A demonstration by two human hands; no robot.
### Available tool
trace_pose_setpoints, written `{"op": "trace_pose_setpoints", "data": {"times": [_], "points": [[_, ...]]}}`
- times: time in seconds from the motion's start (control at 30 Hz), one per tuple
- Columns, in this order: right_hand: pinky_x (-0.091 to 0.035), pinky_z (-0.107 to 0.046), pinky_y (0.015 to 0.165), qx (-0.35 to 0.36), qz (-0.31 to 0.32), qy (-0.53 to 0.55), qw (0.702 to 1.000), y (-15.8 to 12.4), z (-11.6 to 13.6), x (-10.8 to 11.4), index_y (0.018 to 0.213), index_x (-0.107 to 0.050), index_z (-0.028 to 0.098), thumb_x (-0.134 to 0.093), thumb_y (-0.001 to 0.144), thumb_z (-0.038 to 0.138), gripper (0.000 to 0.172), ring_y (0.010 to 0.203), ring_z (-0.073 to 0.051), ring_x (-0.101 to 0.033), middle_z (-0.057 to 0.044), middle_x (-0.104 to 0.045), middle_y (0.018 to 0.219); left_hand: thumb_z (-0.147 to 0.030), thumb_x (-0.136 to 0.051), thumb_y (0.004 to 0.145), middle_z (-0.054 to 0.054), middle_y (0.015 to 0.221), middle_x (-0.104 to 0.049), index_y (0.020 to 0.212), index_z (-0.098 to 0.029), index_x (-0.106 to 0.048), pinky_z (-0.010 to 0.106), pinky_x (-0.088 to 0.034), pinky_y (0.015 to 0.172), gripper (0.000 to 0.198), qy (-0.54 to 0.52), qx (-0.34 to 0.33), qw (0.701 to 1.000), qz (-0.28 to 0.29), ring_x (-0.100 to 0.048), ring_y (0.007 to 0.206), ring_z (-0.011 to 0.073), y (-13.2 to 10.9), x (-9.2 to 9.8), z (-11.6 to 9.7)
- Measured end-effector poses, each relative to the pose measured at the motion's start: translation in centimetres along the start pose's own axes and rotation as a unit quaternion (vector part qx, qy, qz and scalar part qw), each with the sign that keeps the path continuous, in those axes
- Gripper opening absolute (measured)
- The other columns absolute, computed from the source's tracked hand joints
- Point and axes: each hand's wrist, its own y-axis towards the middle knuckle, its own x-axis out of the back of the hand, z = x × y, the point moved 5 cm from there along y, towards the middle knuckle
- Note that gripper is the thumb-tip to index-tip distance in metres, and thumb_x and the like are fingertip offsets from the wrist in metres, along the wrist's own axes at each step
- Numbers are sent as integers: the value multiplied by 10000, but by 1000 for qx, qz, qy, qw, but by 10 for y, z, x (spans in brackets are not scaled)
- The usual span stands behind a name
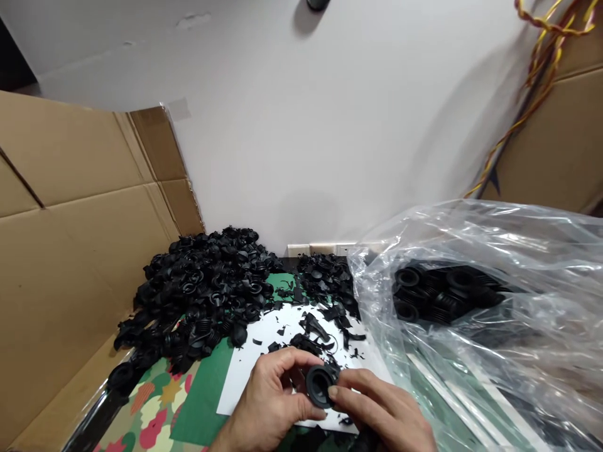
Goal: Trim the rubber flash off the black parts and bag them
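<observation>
Over the white sheet (235, 389), a round black rubber boot (319, 386) with its hollow end turned towards me sits between my two hands. My left hand (271, 395) grips it from the left, thumb below and forefinger above. With the thumb and fingers of my right hand (377, 402), I pinch its right rim. Something dark (366, 439) shows beneath my right palm, too hidden to name. Thin black rubber scraps (315, 326) lie scattered on the sheet just beyond my fingers.
A large heap of black ribbed boots (207, 289) rises at left against a cardboard box (80, 251). Behind the sheet lies a smaller pile of black scraps (325, 273). At right, a clear plastic bag (452, 238) holds more boots (438, 295). Wall sockets (346, 250) sit behind.
</observation>
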Motion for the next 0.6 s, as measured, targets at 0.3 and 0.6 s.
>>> {"op": "trace_pose_setpoints", "data": {"times": [0.3,0.6], "points": [[-511,-205,542,21,-8,-57,998,-5,-2,4,1005,-617,220,-473,822,86,269,667,-150,-665,-74,-693,813,-21,-725,521,1,743,-670,913,-192,-723,204,-433,524,427,-10,27,999,-19,-523,589,118,6,7,9],[-354,-300,339,-286,-114,-417,855,9,-119,127,725,-677,244,-557,556,268,208,447,-190,-574,-132,-722,866,-299,-704,628,-1,620,-622,793,-150,-697,242,-442,460,222,90,-51,962,-252,-520,473,118,4,97,-2]]}}
